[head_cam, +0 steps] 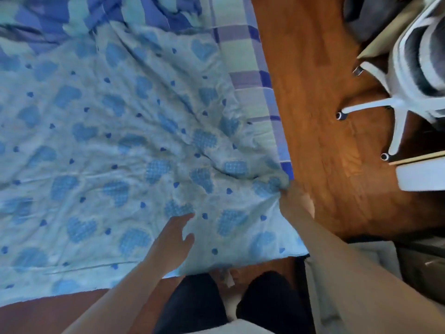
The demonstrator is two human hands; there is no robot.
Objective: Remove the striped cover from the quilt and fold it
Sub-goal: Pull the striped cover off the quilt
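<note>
On a bed, seen from above by a person standing at its foot, lies a pale blue quilt (115,145) printed with large checked hearts and small dark blue hearts, spread wide and wrinkled. Past the quilt's far edge, bunched at the head of the bed, is the striped cover (72,18) in bands of dark blue and pale green. Along the quilt's right edge a checked sheet (252,75) shows in blue, lilac and green. At the quilt's near right corner, the right hand (295,201) grips a gathered fold of quilt fabric, fingers curled round it. Near the quilt's closest edge, the left hand (174,239) hovers or rests lightly with fingers straight and spread, holding nothing. Right of the quilt is a wooden floor (313,104) and a white wheeled chair (407,102).
</note>
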